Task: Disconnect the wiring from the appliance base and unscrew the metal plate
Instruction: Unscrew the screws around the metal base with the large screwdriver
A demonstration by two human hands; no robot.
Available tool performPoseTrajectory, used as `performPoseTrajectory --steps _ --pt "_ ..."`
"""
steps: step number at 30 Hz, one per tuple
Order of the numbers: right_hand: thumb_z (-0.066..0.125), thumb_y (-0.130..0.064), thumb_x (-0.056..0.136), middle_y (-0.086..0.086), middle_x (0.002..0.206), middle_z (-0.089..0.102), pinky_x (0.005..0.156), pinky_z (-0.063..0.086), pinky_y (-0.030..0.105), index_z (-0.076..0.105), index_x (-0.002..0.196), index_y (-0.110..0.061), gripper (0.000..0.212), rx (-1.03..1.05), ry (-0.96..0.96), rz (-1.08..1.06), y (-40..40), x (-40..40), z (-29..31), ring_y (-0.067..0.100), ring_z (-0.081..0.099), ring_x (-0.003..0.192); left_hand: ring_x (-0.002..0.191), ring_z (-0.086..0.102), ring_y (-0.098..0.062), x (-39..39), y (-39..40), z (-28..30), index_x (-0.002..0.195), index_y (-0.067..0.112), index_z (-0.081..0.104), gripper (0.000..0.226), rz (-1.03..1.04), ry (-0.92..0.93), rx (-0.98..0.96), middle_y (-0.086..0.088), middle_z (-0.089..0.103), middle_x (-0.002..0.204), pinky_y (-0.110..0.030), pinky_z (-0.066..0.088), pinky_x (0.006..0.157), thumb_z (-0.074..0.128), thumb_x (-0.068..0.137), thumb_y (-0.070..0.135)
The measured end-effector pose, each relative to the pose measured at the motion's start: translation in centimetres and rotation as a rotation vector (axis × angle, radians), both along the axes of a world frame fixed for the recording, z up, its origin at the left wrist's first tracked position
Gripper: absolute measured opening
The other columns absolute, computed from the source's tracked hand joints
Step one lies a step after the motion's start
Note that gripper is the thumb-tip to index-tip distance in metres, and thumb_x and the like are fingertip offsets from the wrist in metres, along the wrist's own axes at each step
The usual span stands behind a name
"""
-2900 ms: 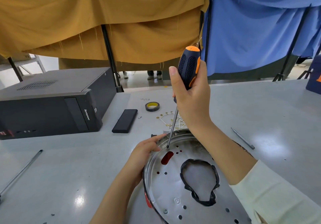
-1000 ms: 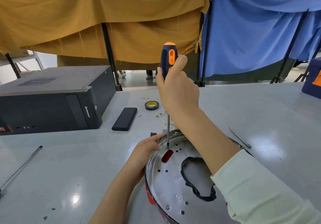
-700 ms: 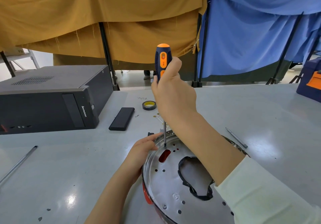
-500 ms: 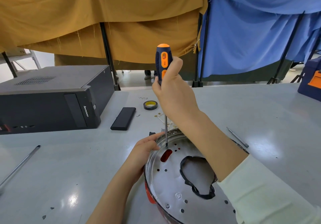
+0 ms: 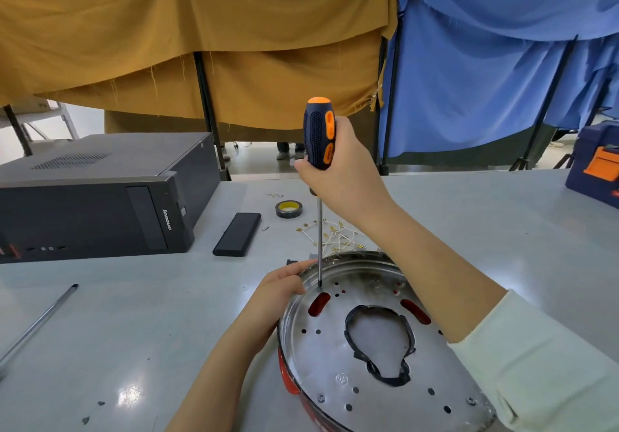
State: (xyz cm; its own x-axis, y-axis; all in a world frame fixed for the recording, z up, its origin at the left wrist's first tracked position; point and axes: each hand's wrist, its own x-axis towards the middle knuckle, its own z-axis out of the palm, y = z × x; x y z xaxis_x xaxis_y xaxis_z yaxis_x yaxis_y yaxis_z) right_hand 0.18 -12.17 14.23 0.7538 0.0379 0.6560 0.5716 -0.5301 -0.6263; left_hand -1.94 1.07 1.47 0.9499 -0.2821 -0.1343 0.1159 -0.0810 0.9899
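A: Where was the screwdriver point(image 5: 318, 136) at this moment?

B: It stood nearly upright. The right hand point(image 5: 338, 167) had its fingers wrapped around the handle, and the tip sat on a screw point near the far-left edge of the metal plate point(image 5: 328, 354), just above a red slot.

A: And the left hand point(image 5: 279, 286)?

B: It gripped the rim of the appliance base point(image 5: 288, 373), fingers curled over the edge close to the tip. The base lay on the grey table point(image 5: 150, 314) in front of the person, plate side up.

A: How should this step be done well?

B: I think the shaft should stay straight over the screw, with firm downward pressure while turning, so the tip did not slip out. The left hand should hold the base so it did not rotate, but its fingers were very near the tip, so a slip could hurt them.

A: Was much work left?

B: Probably yes. Screws were visible at the near edge of the plate too.
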Motion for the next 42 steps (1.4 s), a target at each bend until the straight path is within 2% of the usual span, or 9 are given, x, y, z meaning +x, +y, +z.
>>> performPoseTrajectory --steps 3,6,10,14,21,24,29,34,42 --pt "0.062 -0.016 0.086 0.009 0.089 0.056 0.051 0.049 0.02 0.044 0.098 -0.017 0.021 0.377 0.185 0.144 1.2 -0.3 0.5 0.022 0.058 0.073 0.099 0.065 -0.024 -0.2 -0.1 0.1 0.104 0.023 0.072 0.053 0.021 0.007 -0.012 -0.005 0.072 0.102 -0.031 0.049 0.082 0.037 0.079 -0.007" --pt "0.068 -0.033 0.085 0.003 0.075 0.047 0.056 0.046 0.03 0.042 0.083 -0.021 0.028 0.418 0.16 0.148 2.3 -0.6 0.3 0.017 0.046 0.063 0.103 0.064 -0.024 -0.4 -0.2 0.1 0.108 0.021 0.071 0.051 0.032 0.001 -0.009 -0.006 0.071 0.106 -0.032 0.05 0.089 0.038 0.08 -0.006" --pt "0.056 -0.01 0.089 -0.004 0.051 0.031 0.041 0.024 0.022 0.037 0.071 -0.017 0.027 0.535 0.348 0.515 2.0 -0.3 0.6 0.012 0.024 0.041 0.098 0.065 -0.024 -0.4 -0.2 0.1 0.107 0.021 0.071 0.052 0.011 -0.008 -0.017 -0.006 0.072 0.102 -0.027 0.049 0.078 0.037 0.079 -0.007" --pt "0.055 -0.013 0.084 -0.005 0.049 0.031 0.041 0.027 0.018 0.038 0.069 -0.017 0.023 0.449 0.458 0.7 1.4 0.0 0.9 0.01 0.023 0.041 0.098 0.064 -0.025 -0.3 -0.2 0.1 0.106 0.02 0.072 0.053 0.013 -0.009 -0.027 -0.007 0.072 0.102 -0.029 0.048 0.081 0.037 0.078 -0.008" --pt "0.065 -0.022 0.088 0.012 0.079 0.056 0.06 0.05 0.029 0.038 0.106 -0.011 0.034 0.422 0.25 0.307 1.2 -0.8 0.2 0.016 0.055 0.061 0.104 0.062 -0.028 -0.3 -0.2 0.1 0.11 0.019 0.069 0.051 0.02 -0.023 0.014 -0.01 0.069 0.107 -0.037 0.049 0.089 0.037 0.08 -0.007" --pt "0.064 -0.026 0.088 0.015 0.096 0.058 0.058 0.051 0.025 0.041 0.103 -0.013 0.03 0.446 0.116 0.111 1.6 -1.1 0.0 0.023 0.058 0.072 0.107 0.061 -0.027 -0.4 -0.3 0.3 0.11 0.02 0.069 0.052 0.022 -0.025 0.03 -0.008 0.07 0.108 -0.038 0.047 0.096 0.037 0.08 -0.007" --pt "0.061 -0.016 0.088 0.004 0.068 0.044 0.052 0.042 0.034 0.045 0.081 -0.017 0.017 0.474 0.075 0.084 2.4 -0.9 -0.1 0.018 0.043 0.057 0.109 0.06 -0.027 -0.5 -0.3 0.2 0.112 0.02 0.068 0.051 0.041 -0.017 0.035 -0.008 0.068 0.111 -0.039 0.046 0.099 0.038 0.08 -0.007" --pt "0.055 0.0 0.089 -0.008 0.046 0.036 0.039 0.029 0.019 0.042 0.073 -0.014 0.025 0.536 0.289 0.552 1.7 -1.0 0.4 0.01 0.029 0.038 0.112 0.058 -0.029 -0.5 -0.2 0.1 0.109 0.02 0.07 0.051 0.039 -0.014 0.023 -0.008 0.069 0.11 -0.041 0.041 0.103 0.038 0.08 -0.007" --pt "0.068 -0.023 0.086 0.009 0.084 0.054 0.063 0.054 0.03 0.041 0.1 -0.01 0.033 0.491 0.074 0.162 2.1 -2.0 -0.4 0.023 0.056 0.07 0.111 0.059 -0.03 -0.4 -0.2 -0.1 0.109 0.019 0.07 0.052 0.015 -0.012 0.007 -0.008 0.07 0.108 -0.044 0.042 0.103 0.037 0.078 -0.007"
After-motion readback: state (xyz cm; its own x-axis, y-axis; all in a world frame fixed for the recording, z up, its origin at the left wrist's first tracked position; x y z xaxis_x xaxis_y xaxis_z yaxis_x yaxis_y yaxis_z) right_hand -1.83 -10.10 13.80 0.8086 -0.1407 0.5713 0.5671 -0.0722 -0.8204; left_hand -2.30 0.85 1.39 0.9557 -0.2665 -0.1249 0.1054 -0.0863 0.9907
